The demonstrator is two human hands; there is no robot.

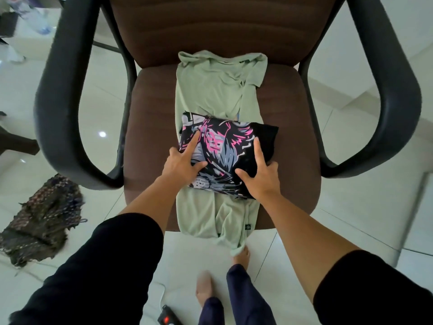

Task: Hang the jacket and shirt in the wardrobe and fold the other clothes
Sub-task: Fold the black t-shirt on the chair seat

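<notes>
We see a brown chair (152, 127) with dark armrests, and its seat serves as the place for folding. Along the seat lies a pale green garment (208, 90), already narrowed into a long strip; its near end hangs over the front edge of the seat, down to our bare foot (241, 254). We judge it lies flat like this so that it can be folded further.

On the middle of the green garment rests a folded black T-shirt (229, 146) with a pink and grey print. Our left hand (180, 167) and our right hand (262, 177) lie on its near side. The fingers that we can see are straight and spread and press the fabric; they do not curl round it. Probably we flatten the fold so that the packet keeps its shape. The outer fingers of the right hand are hard to see at the edge of the T-shirt.

On the floor at the left lies a dark patterned cloth (39, 221), crumpled, perhaps waiting for its turn. Near the bottom edge a small black device (167, 319) with a red part is cut off, and we cannot tell what it is. The wardrobe, the jacket and the shirt are not in view.
</notes>
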